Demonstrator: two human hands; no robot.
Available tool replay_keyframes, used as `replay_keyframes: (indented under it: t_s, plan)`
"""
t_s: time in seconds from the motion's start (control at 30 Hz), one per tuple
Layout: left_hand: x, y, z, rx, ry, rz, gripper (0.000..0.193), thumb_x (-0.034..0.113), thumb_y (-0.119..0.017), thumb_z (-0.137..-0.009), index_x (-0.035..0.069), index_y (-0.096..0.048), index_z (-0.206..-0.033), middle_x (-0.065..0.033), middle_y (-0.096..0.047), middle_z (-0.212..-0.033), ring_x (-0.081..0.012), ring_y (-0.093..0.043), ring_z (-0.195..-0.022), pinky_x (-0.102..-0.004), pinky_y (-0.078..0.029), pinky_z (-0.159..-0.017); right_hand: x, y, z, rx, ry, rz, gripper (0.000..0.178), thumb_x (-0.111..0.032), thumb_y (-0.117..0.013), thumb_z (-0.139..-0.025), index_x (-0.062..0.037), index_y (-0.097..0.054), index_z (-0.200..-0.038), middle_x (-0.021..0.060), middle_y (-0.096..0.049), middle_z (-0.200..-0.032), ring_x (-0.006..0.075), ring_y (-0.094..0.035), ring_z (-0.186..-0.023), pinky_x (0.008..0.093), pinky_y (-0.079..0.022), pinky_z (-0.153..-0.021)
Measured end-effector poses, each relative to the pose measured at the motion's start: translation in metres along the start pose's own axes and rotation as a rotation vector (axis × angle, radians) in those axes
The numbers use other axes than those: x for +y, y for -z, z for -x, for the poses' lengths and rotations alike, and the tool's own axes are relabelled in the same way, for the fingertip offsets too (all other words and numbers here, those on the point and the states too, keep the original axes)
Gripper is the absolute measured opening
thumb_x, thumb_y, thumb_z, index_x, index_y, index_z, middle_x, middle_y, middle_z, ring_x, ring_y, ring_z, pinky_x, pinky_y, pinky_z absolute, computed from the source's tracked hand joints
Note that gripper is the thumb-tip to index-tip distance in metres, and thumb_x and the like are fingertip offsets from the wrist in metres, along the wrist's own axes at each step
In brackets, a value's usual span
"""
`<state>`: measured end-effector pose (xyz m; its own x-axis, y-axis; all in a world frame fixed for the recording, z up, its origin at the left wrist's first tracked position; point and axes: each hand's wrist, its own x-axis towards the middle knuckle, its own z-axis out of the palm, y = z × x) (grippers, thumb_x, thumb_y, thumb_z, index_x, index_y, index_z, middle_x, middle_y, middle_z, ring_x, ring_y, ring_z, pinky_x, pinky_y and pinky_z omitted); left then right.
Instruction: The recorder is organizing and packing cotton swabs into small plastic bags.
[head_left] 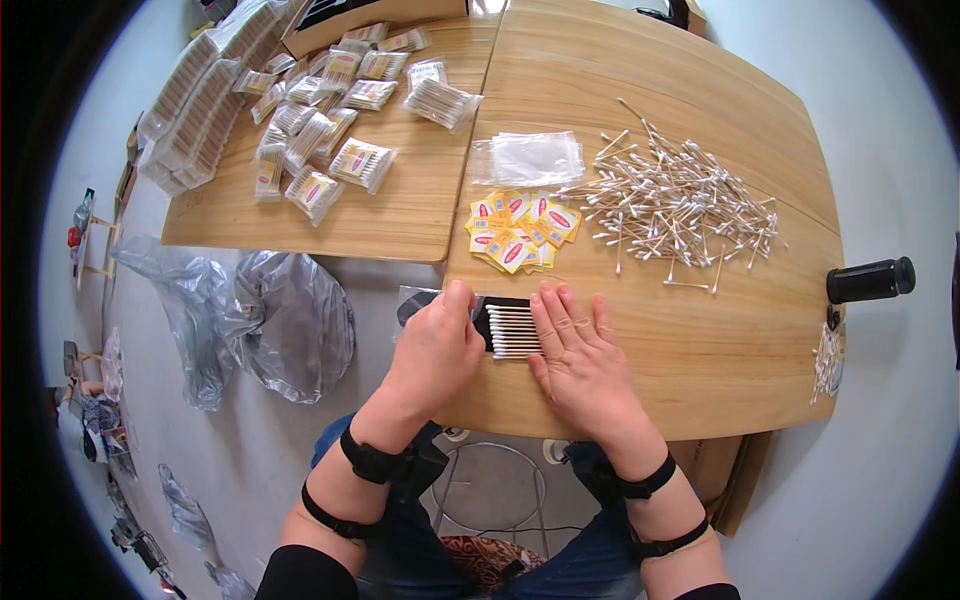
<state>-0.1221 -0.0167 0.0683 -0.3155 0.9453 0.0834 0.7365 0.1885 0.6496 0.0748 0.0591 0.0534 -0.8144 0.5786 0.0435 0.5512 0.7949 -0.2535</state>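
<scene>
A row of cotton swabs (513, 332) lies side by side on a flat black piece (519, 302) near the table's front edge. My right hand (583, 365) rests flat over the right ends of these swabs, fingers stretched out. On the left, my left hand (438, 348) is closed at the end of the black piece, gripping a clear plastic bag (408, 294). Part of the bag sticks out past that hand, with something dark showing through it. What lies under the left fingers is partly hidden.
Beyond my hands lie yellow-and-white cards (520, 228), flat clear bags (537, 158) and a heap of loose cotton swabs (685, 205). Filled swab packets (362, 163) cover the left table beside stacked packs (205, 105). A black cylinder (870, 281) is at the right edge; grey plastic bags (290, 325) sit below left.
</scene>
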Motion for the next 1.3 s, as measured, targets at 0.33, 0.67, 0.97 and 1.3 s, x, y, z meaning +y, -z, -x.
replay_keyframes:
  t_s: [0.33,0.67,0.97,1.3]
  plan:
    - [-0.01,0.01,0.0,-0.033,0.058,0.252,0.019,0.001,-0.067,-0.085,0.001,-0.049,-0.09,-0.0122,-0.058,-0.074,-0.024,-0.06,-0.065,-0.0354,-0.05,-0.061,-0.023,-0.007,-0.02,0.041,-0.008,0.005,0.062,-0.034,-0.055,-0.099,-0.0037,-0.044,-0.152,0.0095,-0.042,-0.16,0.0224,-0.033,-0.151,0.0489,-0.012,-0.126]
    - [-0.017,0.013,-0.001,-0.093,0.103,0.326,0.018,0.0,-0.067,-0.084,0.001,-0.05,-0.087,-0.0102,-0.06,-0.073,-0.0196,-0.06,-0.062,-0.0337,-0.05,-0.058,-0.016,-0.011,-0.023,0.025,0.009,0.064,0.062,-0.035,-0.054,-0.1,-0.007,-0.043,-0.154,0.0079,-0.041,-0.161,0.0227,-0.033,-0.151,0.0492,-0.012,-0.127]
    - [-0.018,0.011,-0.001,-0.076,0.056,0.32,0.018,0.0,-0.068,-0.084,0.001,-0.05,-0.086,-0.0106,-0.058,-0.072,-0.0209,-0.059,-0.062,-0.0335,-0.049,-0.058,-0.013,-0.008,-0.022,0.042,-0.01,0.084,0.063,-0.034,-0.056,-0.099,-0.0065,-0.042,-0.154,0.0077,-0.042,-0.16,0.0233,-0.033,-0.151,0.0505,-0.014,-0.126]
    - [-0.012,0.008,0.001,-0.029,-0.025,0.217,0.016,-0.001,-0.067,-0.085,0.001,-0.051,-0.088,-0.0118,-0.058,-0.073,-0.0224,-0.06,-0.063,-0.0338,-0.049,-0.059,-0.051,-0.028,-0.026,0.065,-0.082,0.038,0.069,-0.034,-0.056,-0.098,-0.0017,-0.037,-0.155,0.0139,-0.036,-0.163,0.0262,-0.027,-0.154,0.052,-0.011,-0.126]
